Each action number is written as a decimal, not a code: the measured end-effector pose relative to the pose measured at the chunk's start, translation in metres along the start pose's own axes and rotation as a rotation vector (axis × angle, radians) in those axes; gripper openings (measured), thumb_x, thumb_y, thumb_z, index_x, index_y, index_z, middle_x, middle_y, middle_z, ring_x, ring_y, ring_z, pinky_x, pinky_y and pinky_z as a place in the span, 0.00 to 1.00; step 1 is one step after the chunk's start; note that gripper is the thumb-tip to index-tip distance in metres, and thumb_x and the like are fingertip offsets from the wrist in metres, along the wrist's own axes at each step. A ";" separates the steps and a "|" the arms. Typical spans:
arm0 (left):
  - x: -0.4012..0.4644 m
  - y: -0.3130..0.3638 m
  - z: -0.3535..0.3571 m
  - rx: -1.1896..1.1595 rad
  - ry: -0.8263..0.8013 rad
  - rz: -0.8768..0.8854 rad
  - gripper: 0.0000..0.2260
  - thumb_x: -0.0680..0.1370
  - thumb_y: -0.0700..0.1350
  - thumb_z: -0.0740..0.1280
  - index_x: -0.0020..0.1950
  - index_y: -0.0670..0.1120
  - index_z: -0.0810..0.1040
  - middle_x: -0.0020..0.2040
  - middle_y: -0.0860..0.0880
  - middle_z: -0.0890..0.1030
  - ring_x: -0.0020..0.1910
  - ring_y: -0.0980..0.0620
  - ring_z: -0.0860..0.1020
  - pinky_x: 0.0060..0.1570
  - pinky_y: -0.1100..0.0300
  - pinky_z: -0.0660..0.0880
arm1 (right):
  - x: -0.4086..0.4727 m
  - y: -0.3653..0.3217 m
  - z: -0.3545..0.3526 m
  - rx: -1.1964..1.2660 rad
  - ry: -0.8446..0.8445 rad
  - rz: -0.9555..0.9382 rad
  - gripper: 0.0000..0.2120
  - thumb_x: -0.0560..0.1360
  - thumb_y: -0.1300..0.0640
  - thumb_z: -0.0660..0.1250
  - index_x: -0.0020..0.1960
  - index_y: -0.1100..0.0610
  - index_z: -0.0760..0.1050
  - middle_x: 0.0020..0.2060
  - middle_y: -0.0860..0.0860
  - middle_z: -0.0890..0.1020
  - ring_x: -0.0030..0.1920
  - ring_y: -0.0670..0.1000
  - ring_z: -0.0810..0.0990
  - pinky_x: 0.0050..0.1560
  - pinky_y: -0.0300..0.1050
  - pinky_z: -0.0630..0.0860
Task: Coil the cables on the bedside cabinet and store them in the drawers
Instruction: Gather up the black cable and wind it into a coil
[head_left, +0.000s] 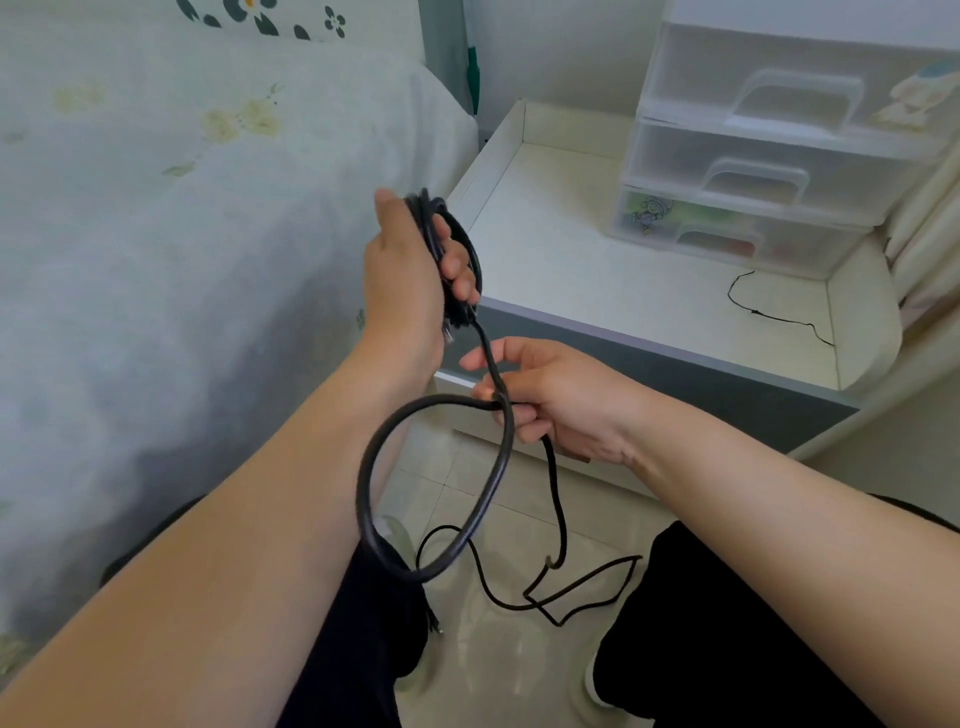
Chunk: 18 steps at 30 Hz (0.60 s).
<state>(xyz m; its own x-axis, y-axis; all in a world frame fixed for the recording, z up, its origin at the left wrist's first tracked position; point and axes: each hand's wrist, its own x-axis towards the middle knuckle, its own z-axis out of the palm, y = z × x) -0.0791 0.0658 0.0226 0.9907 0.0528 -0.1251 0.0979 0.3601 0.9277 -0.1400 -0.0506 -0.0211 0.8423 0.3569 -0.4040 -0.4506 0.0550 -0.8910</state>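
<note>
My left hand is raised beside the bed and closed around a bundle of coils of a thick black cable. From the bundle the cable runs down to my right hand, which pinches it where a large loop crosses itself. The loop hangs over my left forearm. The loose end trails down to the floor between my knees. A thin black cable lies on the top of the white bedside cabinet. A translucent plastic drawer unit with three shut drawers stands at the cabinet's back right.
A bed with a pale flowered cover fills the left side. The cabinet has raised edges and a grey front. Pale floor tiles show between my dark-trousered legs. A curtain hangs at the right edge.
</note>
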 end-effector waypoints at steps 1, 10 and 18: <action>-0.001 -0.002 0.002 0.079 -0.027 0.046 0.23 0.83 0.57 0.46 0.38 0.45 0.69 0.21 0.51 0.67 0.20 0.51 0.65 0.24 0.61 0.65 | 0.000 0.000 0.000 -0.033 -0.016 0.007 0.15 0.77 0.71 0.53 0.51 0.55 0.72 0.30 0.49 0.74 0.25 0.44 0.60 0.24 0.35 0.53; -0.015 -0.025 0.007 1.028 -0.288 0.558 0.18 0.82 0.53 0.53 0.40 0.43 0.68 0.28 0.47 0.74 0.26 0.48 0.73 0.29 0.56 0.68 | 0.002 0.000 -0.013 -0.075 -0.209 -0.045 0.10 0.77 0.67 0.50 0.47 0.59 0.68 0.28 0.50 0.73 0.26 0.46 0.64 0.30 0.40 0.60; -0.014 -0.027 0.006 1.325 -0.239 0.700 0.16 0.83 0.54 0.50 0.45 0.44 0.65 0.28 0.51 0.68 0.27 0.48 0.70 0.25 0.60 0.62 | 0.000 0.000 -0.030 -0.025 -0.257 -0.115 0.08 0.72 0.65 0.62 0.50 0.63 0.76 0.40 0.51 0.84 0.42 0.47 0.80 0.47 0.37 0.77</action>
<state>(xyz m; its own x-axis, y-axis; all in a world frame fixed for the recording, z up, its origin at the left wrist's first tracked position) -0.0954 0.0499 0.0015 0.8510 -0.3414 0.3990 -0.5020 -0.7517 0.4277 -0.1308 -0.0782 -0.0275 0.7835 0.5745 -0.2369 -0.3464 0.0872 -0.9340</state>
